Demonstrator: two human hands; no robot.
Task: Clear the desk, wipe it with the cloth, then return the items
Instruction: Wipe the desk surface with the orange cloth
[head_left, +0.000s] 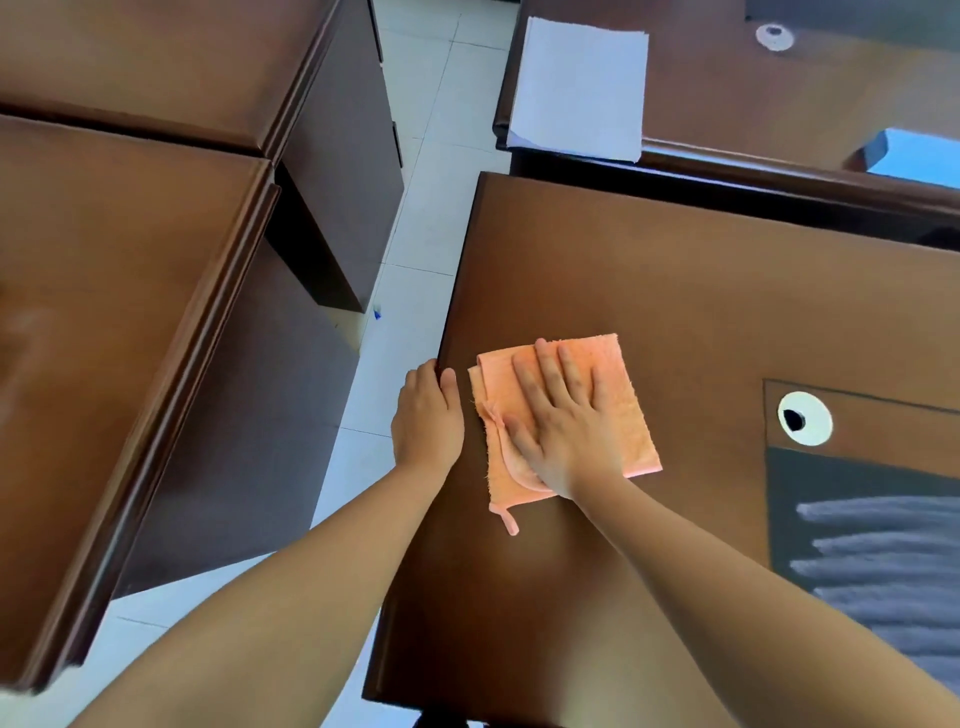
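A folded orange cloth (618, 374) lies flat on the brown desk (649, 270), near its left edge. My right hand (563, 421) presses down on the cloth with straight, spread fingers. My left hand (426, 415) grips the desk's left edge, its fingers curled over the rim and the thumb on top. A stack of white paper (579, 85) lies on the corner of the farther desk (753, 93) behind.
A white cable grommet (805, 418) and a dark mat (872, 561) sit at the desk's right side. Two more brown desks (114, 291) stand to the left across a white tiled aisle (431, 208). A blue object (914, 156) lies at the far right.
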